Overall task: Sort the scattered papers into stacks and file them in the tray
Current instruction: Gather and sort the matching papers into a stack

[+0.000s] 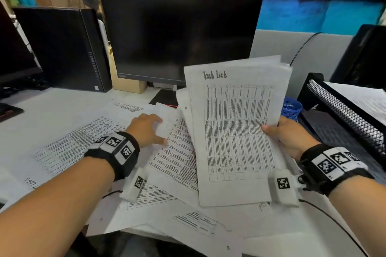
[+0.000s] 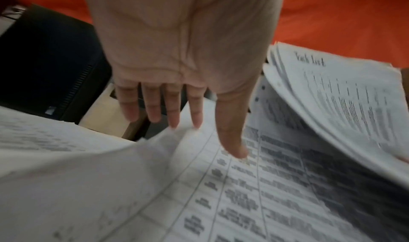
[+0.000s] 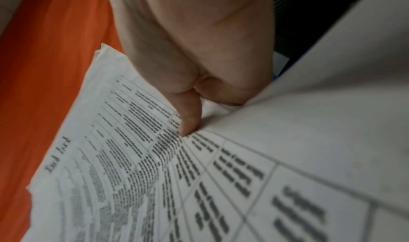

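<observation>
Papers (image 1: 129, 152) lie scattered and overlapping over the white desk (image 1: 41, 106), filling the lower middle of the head view, some hanging past the desk's near edge at the bottom. One sheet at lower left bears upside-down handwriting that seems to end in "LOGS"; the rest is printed tables too small to read. At centre right the right hand (image 1: 290, 135) grips a stack of sheets (image 1: 236, 131) lifted off the desk, thumb pressed on the top page and the fingers hidden beneath it; that page is headed "Task List" in handwriting. The left hand (image 1: 146, 129), just left of the stack, rests with straight, spread fingers (image 2: 175, 105) on a loose sheet, holding nothing. A black mesh tray (image 1: 344, 115) stands at the right edge with white paper already on its upper level, a blue basket (image 1: 291, 108) just beside it. Behind, a dark monitor (image 1: 179, 35) fills the upper middle, a black computer case (image 1: 62, 48) to its left. Bare desk shows only at the left.
</observation>
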